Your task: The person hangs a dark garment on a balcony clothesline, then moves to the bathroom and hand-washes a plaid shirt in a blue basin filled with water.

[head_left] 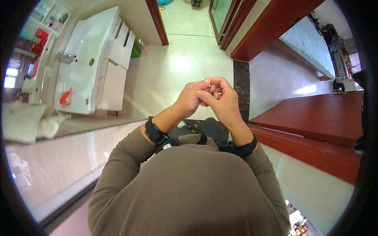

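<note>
My left hand [192,96] and my right hand [226,101] touch each other in front of my body, over the tiled floor. The fingers of both are curled, and the right thumb reaches toward the left palm. Whether something small lies between the fingers cannot be made out. Each forearm has a black strap round it, below a pushed-up brown sleeve. To the left stands a white washbasin [79,73] with a metal faucet [66,57] and a red and white packet [66,96] on its near end.
A white drawer cabinet [113,85] is under the basin. A towel [23,121] hangs at the left. A pink bottle [144,47] stands on the floor by a green bin [135,51]. An open red-brown door [313,115] and a bed [310,44] are at the right.
</note>
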`<state>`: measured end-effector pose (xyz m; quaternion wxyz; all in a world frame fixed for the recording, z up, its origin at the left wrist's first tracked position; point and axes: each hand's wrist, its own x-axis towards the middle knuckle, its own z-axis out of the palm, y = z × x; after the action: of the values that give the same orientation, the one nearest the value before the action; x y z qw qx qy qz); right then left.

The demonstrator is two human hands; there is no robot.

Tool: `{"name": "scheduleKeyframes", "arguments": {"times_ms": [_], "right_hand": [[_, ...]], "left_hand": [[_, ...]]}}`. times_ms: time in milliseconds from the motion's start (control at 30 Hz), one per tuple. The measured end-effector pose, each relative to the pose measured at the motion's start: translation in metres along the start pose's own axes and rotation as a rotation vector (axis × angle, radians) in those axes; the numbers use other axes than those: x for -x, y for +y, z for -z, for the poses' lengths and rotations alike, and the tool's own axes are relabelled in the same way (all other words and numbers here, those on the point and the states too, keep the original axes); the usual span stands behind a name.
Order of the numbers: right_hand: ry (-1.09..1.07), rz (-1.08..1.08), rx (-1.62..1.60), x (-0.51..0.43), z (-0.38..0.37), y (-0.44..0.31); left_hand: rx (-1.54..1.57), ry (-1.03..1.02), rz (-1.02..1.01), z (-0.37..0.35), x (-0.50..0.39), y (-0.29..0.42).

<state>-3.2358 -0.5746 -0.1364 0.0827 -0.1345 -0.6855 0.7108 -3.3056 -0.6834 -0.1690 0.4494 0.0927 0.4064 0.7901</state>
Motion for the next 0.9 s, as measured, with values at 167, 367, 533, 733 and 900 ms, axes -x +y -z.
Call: {"name": "scheduleKeyframes", "arguments": {"times_ms": [167, 367, 533, 733, 900], "right_hand": [[-0.013, -0.09, -0.208, -0.119, 0.02, 0.001], [-0.108, -0.108, -0.142, -0.27, 0.072, -0.016], [-0.178, -0.124, -0.151, -0.384, 0.106, -0.036], [-0.239, -0.136, -0.158, -0.504, 0.122, -0.029], [-0.184, -0.151, -0.022, -0.619, 0.118, 0.003]], "left_hand": [[0.129, -0.078, 0.083, 0.031, -0.099, 0.053], [0.156, -0.158, 0.017, 0.054, -0.238, 0.1], [0.201, -0.169, -0.043, 0.06, -0.337, 0.148], [0.112, 0.052, -0.014, 0.089, -0.441, 0.191], [0.068, 0.036, 0.021, 0.155, -0.533, 0.225]]}}
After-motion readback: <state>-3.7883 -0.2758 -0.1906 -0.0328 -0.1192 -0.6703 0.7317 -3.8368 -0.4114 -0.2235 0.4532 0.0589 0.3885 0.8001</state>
